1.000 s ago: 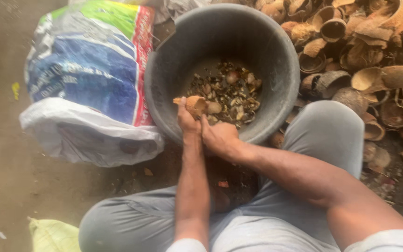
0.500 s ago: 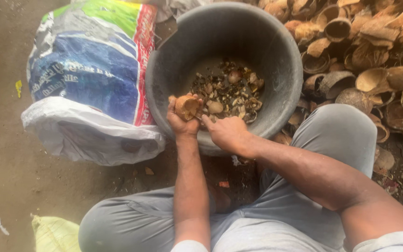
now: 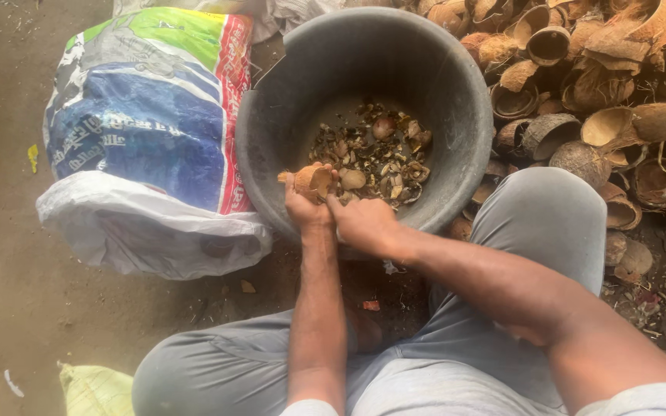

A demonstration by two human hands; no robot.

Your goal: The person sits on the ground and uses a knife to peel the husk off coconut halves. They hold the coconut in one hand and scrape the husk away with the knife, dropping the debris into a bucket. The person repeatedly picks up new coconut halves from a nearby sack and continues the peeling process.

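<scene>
grip: left hand [image 3: 307, 206] closing around coconut piece [image 3: 311, 182], right hand [image 3: 364, 223] pressing beside it | keeping both over bucket [image 3: 271, 154] rim, scraps dropping just beyond grip

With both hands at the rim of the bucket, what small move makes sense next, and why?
Probably let the loosened piece drop into the grey bucket. The left hand holds a small brown shell piece over the near rim, the right hand presses against it, and similar broken bits already lie on the bucket's bottom.
</scene>
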